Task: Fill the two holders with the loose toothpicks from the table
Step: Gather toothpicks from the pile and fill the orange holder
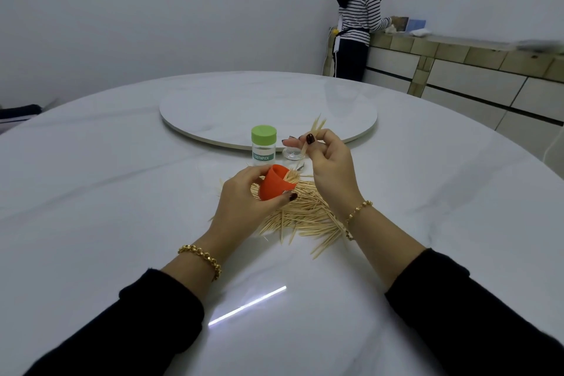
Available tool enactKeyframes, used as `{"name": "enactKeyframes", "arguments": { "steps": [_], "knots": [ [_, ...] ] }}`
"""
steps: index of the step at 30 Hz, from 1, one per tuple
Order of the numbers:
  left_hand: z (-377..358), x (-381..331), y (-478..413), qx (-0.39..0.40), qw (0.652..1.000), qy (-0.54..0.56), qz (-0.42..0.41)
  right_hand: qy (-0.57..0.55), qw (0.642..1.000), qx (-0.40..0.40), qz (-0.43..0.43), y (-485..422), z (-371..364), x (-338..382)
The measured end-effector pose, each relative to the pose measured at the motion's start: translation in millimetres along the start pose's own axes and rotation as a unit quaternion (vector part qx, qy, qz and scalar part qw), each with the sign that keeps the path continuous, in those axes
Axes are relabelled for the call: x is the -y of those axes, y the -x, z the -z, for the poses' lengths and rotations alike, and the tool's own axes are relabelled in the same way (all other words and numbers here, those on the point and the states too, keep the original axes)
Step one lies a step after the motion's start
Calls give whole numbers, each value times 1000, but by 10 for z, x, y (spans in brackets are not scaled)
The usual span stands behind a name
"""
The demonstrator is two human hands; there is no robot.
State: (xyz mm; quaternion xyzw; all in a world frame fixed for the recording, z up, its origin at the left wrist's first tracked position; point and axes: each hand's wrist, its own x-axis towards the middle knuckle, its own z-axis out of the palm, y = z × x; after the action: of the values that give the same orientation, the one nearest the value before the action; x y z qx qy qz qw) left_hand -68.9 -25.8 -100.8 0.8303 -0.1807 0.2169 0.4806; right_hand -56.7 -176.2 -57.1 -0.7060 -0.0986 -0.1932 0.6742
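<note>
My left hand [241,204] grips an orange holder [273,183], tilted to the right above the table, with toothpick tips poking out of its mouth. My right hand [328,162] pinches a small bunch of toothpicks [314,131] raised above the pile, their tips pointing up. A heap of loose toothpicks [305,217] lies on the white table [122,192] under and between my hands. A clear holder with a green cap [264,146], labelled TOOTHPICK, stands upright behind the pile.
A small clear round lid or jar [293,153] sits beside the green-capped holder. A round turntable [213,107] lies in the table's middle. A person [357,18] stands at a sideboard [473,70] at the far right.
</note>
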Motion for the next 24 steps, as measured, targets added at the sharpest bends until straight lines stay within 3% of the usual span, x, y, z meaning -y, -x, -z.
{"name": "enactKeyframes", "arguments": {
  "steps": [7,15,18,21,24],
  "knots": [
    [6,-14,0,-19,1000,10,-7,4,998,66,-1,70,-64,-162],
    [2,-2,-10,-24,1000,-1,-1,43,998,52,3,74,-37,-237],
    [13,-14,-8,-33,999,1,0,132,985,99,40,152,-47,-236],
    [22,-10,-9,-40,999,6,13,281,938,176,101,171,-70,-308],
    [45,21,-18,-41,999,-7,20,310,930,171,102,134,-34,-330]
  ]
}}
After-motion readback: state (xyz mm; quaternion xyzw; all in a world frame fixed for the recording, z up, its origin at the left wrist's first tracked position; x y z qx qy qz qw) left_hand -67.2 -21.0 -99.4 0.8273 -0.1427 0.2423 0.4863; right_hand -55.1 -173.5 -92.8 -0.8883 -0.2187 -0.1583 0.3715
